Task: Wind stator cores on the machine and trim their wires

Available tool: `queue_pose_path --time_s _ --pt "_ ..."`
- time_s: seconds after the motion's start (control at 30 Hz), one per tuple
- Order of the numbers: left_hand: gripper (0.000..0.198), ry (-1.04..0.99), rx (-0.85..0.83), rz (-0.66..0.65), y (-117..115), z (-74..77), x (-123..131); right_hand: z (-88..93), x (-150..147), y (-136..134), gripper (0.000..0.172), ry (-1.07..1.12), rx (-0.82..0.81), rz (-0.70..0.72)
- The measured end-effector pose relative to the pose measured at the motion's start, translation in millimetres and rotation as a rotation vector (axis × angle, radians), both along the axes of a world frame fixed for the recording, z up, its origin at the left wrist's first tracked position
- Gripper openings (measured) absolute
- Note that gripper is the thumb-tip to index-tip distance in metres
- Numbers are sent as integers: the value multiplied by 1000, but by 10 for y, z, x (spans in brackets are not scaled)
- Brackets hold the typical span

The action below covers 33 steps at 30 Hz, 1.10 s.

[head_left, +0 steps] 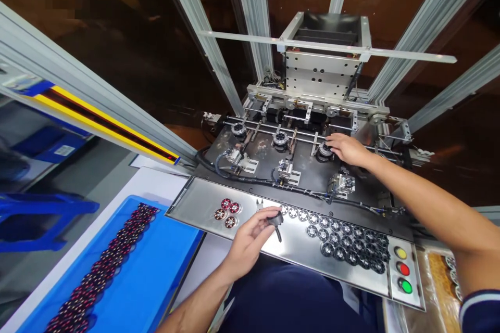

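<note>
My left hand (250, 242) is above the steel tray, its fingers closed around a black ring-shaped part (277, 218). Partly behind that hand lies a pair of cutters (260, 204) with dark handles on the tray. My right hand (348, 150) reaches over the machine, its fingers bunched at a round slotted part (324, 150) seated on the right-hand fixture. Two similar fixtures, the middle one (280, 139) and the left one (238, 129), each carry a round part. Several black-and-silver slotted rings (346, 242) lie in rows on the tray's right half.
Several red-and-black rings (230, 207) sit on the tray's left. A blue bin (156, 250) holds rows of similar rings. Yellow, red and green buttons (403, 269) line the tray's right end. Small clamps (286, 170) stand before the fixtures; a yellow light-curtain bar (105, 122) runs left.
</note>
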<state>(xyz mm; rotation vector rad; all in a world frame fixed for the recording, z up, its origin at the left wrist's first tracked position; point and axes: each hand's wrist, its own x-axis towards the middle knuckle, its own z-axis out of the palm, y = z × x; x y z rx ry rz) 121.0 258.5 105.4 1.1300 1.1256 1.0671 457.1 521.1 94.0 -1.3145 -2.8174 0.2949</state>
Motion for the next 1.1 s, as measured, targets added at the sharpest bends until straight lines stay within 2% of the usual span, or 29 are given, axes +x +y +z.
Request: queue_pose_path --time_s 0.1,0.17,0.27,0.37,0.43,0.5,0.6,0.63,0.73,0.83,0.9,1.0,1.1 --pt "32 -73 -49 38 24 109 -67 -8 82 -149 69 -10 3 46" --pt "32 -127 -65 67 32 145 -77 -22 116 -180 76 -20 -1 66" --pt "30 -143 -38 87 44 180 -45 19 93 -165 70 -10 19 76" --pt "28 -122 53 68 54 246 -19 231 -95 -257 53 54 87 70" --pt "27 -113 122 43 56 318 -32 475 -334 -495 43 132 163 61" --pt "27 -107 162 12 54 402 -67 750 -631 -894 45 261 208 100" --pt "27 -98 185 -35 40 519 -123 1059 -1076 -1618 63 628 48 371" --pt "26 -97 199 -45 32 548 -134 1106 -1201 -1832 63 672 44 389" --pt "32 -158 227 -72 2 598 -130 1079 -1462 -2264 52 789 160 334" --pt "46 -322 138 -134 -25 596 -85 953 -1553 -2434 52 936 298 170" --pt "44 -364 72 -144 -30 589 -59 914 -1541 -2488 52 979 349 103" --pt "34 -223 148 -135 -21 614 -64 979 -1442 -2550 47 951 242 111" --pt "29 76 479 -181 -10 691 -116 1139 -1300 -2572 28 910 -44 75"
